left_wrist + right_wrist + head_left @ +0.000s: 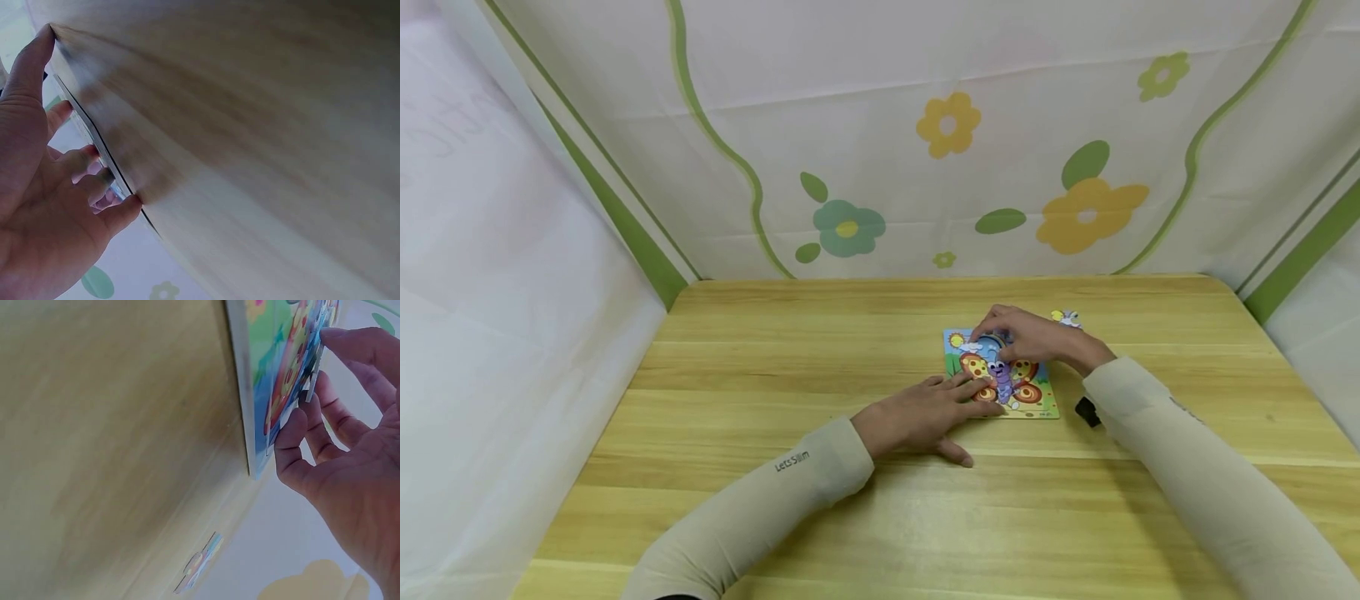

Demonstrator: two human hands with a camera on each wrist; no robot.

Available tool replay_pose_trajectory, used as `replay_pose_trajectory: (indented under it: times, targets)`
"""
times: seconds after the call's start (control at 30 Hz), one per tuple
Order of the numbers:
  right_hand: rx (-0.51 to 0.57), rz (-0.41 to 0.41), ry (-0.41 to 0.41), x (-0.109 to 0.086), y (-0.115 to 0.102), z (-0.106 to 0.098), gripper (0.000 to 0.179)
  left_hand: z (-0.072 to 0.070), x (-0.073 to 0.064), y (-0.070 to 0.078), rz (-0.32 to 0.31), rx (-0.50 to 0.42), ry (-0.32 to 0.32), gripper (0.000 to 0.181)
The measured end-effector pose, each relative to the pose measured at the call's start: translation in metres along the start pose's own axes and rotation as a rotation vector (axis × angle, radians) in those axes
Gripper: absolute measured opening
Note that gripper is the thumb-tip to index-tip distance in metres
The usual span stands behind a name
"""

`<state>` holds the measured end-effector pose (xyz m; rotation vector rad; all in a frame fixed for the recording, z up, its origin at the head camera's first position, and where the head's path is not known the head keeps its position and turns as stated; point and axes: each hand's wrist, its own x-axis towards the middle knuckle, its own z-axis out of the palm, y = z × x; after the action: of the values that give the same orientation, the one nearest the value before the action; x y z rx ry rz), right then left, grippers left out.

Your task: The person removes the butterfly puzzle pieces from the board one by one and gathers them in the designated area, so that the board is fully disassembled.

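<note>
A square jigsaw puzzle board [1043, 406] with a bright butterfly picture lies on the table. My left hand [917, 414] rests across its lower left corner with fingers spread, the thumb out on the wood. In the left wrist view, the fingertips [133, 205] are along the board's edge. Over the upper part of the board, my right hand [1028, 333] pinches a puzzle piece [314, 378] between thumb and fingers. The piece stands tilted against the picture in the right wrist view, partly hidden by the fingers.
Beyond the right wrist, a loose puzzle piece [1066, 317] lies on the wooden table [760, 367]. A small black object [1087, 412] shows beside the right sleeve. White cloth walls [880, 100] with printed flowers and green lines stand behind and at both sides.
</note>
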<state>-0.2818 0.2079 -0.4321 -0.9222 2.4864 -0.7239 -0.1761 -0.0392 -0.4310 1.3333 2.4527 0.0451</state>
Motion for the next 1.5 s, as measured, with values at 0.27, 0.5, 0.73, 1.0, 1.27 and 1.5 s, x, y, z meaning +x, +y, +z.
replay_pose_trajectory:
  times: [0.27,0.5,0.73,1.0,1.27,1.5]
  targets:
    - [0.006,0.02,0.017,-0.003,-0.003,0.001,0.05,0.0,0.0,0.0,-0.003,0.003,-0.004,0.083]
    - [-0.014,0.052,0.028,-0.006,-0.005,0.003,0.05,0.0,0.0,0.0,-0.002,0.006,-0.002,0.083]
    - [-0.037,0.055,0.029,-0.006,-0.006,0.003,0.05,0.001,0.0,0.0,0.004,0.006,0.008,0.083]
    - [-0.047,0.078,0.043,-0.008,-0.007,0.001,0.051,0.0,0.0,0.001,0.001,0.003,0.001,0.083]
    - [-0.041,0.069,0.092,-0.019,-0.008,-0.005,0.054,0.0,-0.001,0.001,-0.003,-0.008,0.004,0.083]
    - [-0.042,0.096,0.127,-0.031,0.003,-0.012,0.051,0.0,-0.001,0.001,-0.003,-0.014,0.002,0.083]
